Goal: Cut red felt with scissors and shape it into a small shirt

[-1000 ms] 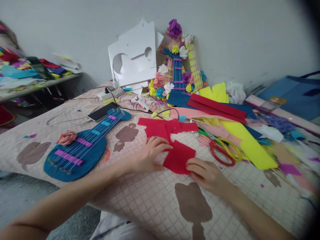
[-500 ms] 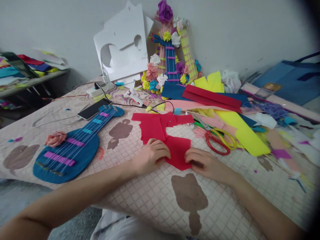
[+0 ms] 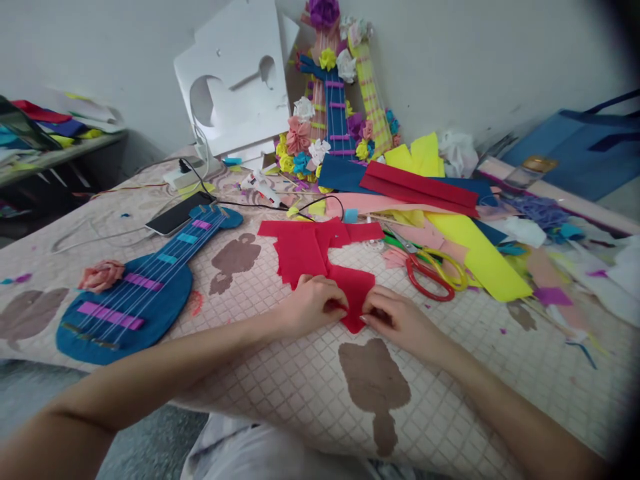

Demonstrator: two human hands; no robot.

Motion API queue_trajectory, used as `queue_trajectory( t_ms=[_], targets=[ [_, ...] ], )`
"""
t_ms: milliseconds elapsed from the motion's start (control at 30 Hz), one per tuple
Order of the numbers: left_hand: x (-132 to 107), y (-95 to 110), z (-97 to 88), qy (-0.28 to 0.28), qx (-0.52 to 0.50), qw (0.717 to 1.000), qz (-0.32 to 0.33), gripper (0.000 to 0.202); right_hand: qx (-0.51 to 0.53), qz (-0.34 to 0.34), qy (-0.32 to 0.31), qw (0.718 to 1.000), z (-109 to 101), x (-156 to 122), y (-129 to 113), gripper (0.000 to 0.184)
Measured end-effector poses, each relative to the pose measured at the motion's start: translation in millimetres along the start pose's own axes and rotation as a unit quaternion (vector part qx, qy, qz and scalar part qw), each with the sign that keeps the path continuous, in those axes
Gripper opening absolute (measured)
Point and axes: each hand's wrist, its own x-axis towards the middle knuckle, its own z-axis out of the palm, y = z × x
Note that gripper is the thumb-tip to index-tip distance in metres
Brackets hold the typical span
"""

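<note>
A small piece of red crepe paper (image 3: 358, 287) is between my hands, just above the patterned tablecloth, its lower end narrowed to a blunt point. My left hand (image 3: 316, 305) is closed on its left edge, fingers curled. At the lower right edge, my right hand (image 3: 403, 323) pinches the same piece between thumb and fingers. Right behind it lie more red crepe paper pieces (image 3: 299, 248), overlapping on the cloth. Red-handled scissors (image 3: 431, 283) and yellow-handled scissors (image 3: 457, 270) rest to the right of my right hand.
A blue paper guitar (image 3: 165, 277) with a pink flower lies at left, near a phone (image 3: 180, 213). Behind are a glue gun (image 3: 263, 189) with its cable and a power strip (image 3: 190, 175). Decorated guitars (image 3: 340, 113) lean on the wall. Paper strips (image 3: 480, 257) cover the right side.
Both hands have drawn closer together on the red crepe paper. Its lower end, wider before, now narrows to a point between my fingers. The view has shifted slightly.
</note>
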Motion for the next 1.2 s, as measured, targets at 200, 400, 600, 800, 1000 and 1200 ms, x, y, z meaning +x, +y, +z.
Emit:
queue_trajectory(
  t_ms=[200,400,600,800,1000,1200],
  targets=[
    [5,-2,5.7,0.014,-0.062,0.997,-0.049,0.014,-0.021,0.025,0.018,0.999,5,-1,-3,0.01],
    [3,-3,6.7,0.024,-0.07,0.996,-0.053,0.002,-0.044,0.028,0.039,0.998,8,0,-7,0.009],
    [1,-7,-3.4,-0.041,-0.082,0.996,-0.004,0.009,-0.045,0.027,0.029,0.998,10,0,-6,0.007],
    [1,-4,2.2,-0.01,-0.036,0.999,-0.019,0.01,-0.071,0.036,0.027,0.996,13,1,-4,0.008],
    [-3,3,9.9,0.036,-0.022,0.999,-0.015,0.006,-0.055,0.018,0.029,0.998,11,1,-4,0.009],
    [-7,2,11.7,0.045,0.016,0.999,0.003,0.008,-0.064,0.014,0.006,0.998,10,1,-3,0.008]
  ],
)
